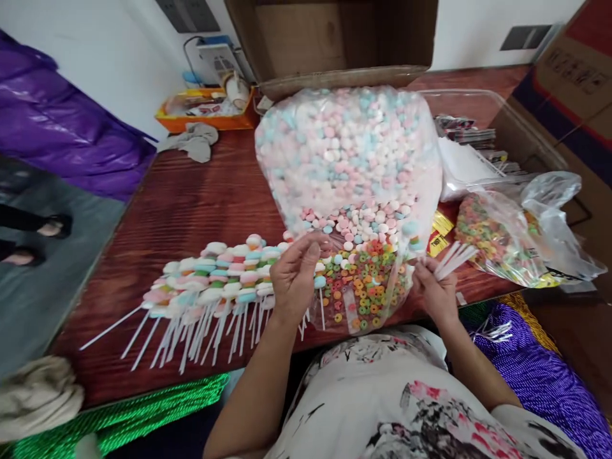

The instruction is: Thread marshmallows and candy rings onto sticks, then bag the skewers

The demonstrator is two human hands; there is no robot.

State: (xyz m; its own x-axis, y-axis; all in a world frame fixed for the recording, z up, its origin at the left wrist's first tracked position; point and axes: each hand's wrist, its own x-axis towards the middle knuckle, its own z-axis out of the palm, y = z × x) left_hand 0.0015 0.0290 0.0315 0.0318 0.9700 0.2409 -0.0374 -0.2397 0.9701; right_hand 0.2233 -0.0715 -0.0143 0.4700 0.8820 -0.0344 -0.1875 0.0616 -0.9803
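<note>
Several white sticks [455,260], held in right hand [436,292]

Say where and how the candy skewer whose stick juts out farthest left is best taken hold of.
Probably by its bare white stick, pinched near the middle, coming from the left front of the table. The stick slants out apart from the neighbouring sticks, while its candy end looks crowded into the pile of skewers.
</note>
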